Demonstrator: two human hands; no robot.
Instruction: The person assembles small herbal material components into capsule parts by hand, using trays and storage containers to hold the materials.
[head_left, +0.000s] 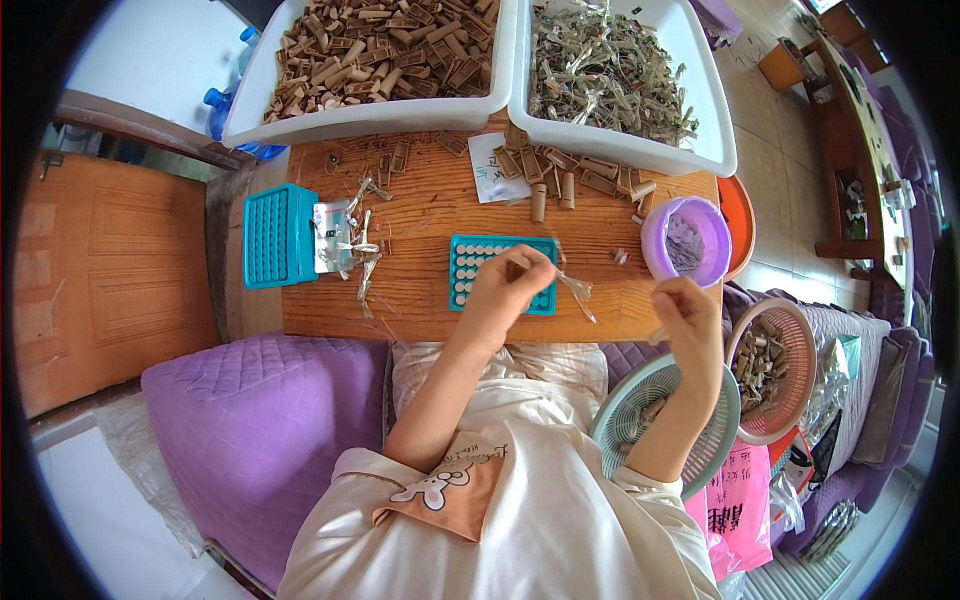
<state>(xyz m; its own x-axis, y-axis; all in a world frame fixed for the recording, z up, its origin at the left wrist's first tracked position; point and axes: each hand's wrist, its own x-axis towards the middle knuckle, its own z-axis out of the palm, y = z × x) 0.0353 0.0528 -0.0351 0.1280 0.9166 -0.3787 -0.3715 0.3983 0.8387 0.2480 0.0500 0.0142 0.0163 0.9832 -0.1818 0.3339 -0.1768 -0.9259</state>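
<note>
My left hand (507, 288) is closed in a pinch over the teal tray (452, 300), which holds rows of small round white pieces (468, 262). From its fingertips a thin silvery wired piece (576, 287) sticks out to the right. My right hand (692, 318) is raised past the table's right edge, just below the purple tub (655, 240) of small pale strips. Its fingers are pinched together; a small pale tan bit (657, 336) shows beside them, but what they grip is unclear.
Two white bins, one of brown half-round casings (390, 55), one of silvery wired parts (610, 75), stand at the back. Loose casings (590, 178) lie before them. A second teal tray (278, 235) sits left. Green (607, 440) and pink (800, 330) baskets stand at right.
</note>
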